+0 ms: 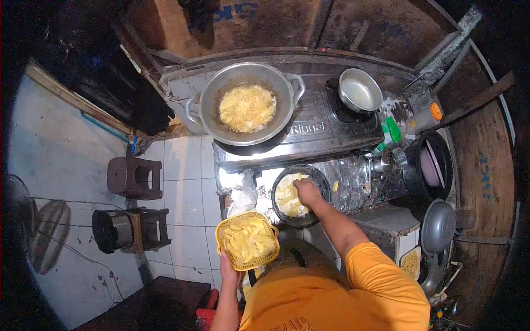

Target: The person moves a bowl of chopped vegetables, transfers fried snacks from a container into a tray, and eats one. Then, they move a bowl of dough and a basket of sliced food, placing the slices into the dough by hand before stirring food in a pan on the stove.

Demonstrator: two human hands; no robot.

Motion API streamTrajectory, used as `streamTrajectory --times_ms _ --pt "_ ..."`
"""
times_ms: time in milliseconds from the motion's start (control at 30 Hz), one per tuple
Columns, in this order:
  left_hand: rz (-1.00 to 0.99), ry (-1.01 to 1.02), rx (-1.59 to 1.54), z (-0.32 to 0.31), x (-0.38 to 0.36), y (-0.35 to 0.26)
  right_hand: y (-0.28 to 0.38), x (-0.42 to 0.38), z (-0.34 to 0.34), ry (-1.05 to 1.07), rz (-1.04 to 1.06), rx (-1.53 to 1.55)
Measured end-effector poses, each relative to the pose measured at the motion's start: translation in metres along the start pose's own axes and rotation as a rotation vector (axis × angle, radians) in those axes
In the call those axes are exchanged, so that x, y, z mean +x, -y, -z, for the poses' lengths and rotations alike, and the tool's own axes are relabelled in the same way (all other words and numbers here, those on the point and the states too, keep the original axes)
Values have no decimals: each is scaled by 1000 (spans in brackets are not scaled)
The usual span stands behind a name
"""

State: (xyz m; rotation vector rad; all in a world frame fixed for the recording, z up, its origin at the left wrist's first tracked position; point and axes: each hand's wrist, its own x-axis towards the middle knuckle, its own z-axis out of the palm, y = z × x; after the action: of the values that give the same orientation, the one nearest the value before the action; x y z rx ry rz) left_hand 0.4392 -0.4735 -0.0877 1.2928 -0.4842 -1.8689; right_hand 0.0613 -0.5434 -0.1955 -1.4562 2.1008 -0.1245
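My left hand (226, 266) grips the near left edge of a yellow plastic basket (265, 260), held in front of my body. Inside lie many pale yellow slices (248, 240), like cut potato or cassava. My right hand (307, 192) reaches down into a dark round basin (302, 222), fingers drawn together. More slices (288, 199) rest in the basin, amid a whitish coating. I cannot tell what these fingers hold. Beyond the basin, a large two-handled metal wok (207, 105) sits on the stove, with pieces (247, 107) frying in bubbling oil.
A small pot (375, 98) with whitish liquid stands on the stove's (326, 140) right burner. To its right are a green packet (392, 129) and an orange-capped container (422, 119). A white plastic bag (242, 197) lies left of the basin. Low stools (132, 177) stand on the tiled floor.
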Motion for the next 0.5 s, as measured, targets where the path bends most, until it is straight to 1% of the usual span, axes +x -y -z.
streamTrajectory --times_ms 33,67,133,200,267,433,500 --pt "-4 4 17 0 0 -1 3 -4 4 -60 28 37" --pt "-9 9 34 0 2 -1 1 -2 1 -64 28 36" --pt "-8 -16 41 -2 3 0 -3 2 -6 -122 43 -19" --pt "-4 -47 52 -4 1 -1 -2 1 -2 -90 57 -38" --pt "55 -78 -12 -6 0 -3 1 1 -1 -58 73 -59" --pt "52 -36 -13 -6 0 -3 -7 3 -7 -1 174 -163" --pt "66 -14 -10 -5 0 -3 -6 0 -5 -23 179 -139"
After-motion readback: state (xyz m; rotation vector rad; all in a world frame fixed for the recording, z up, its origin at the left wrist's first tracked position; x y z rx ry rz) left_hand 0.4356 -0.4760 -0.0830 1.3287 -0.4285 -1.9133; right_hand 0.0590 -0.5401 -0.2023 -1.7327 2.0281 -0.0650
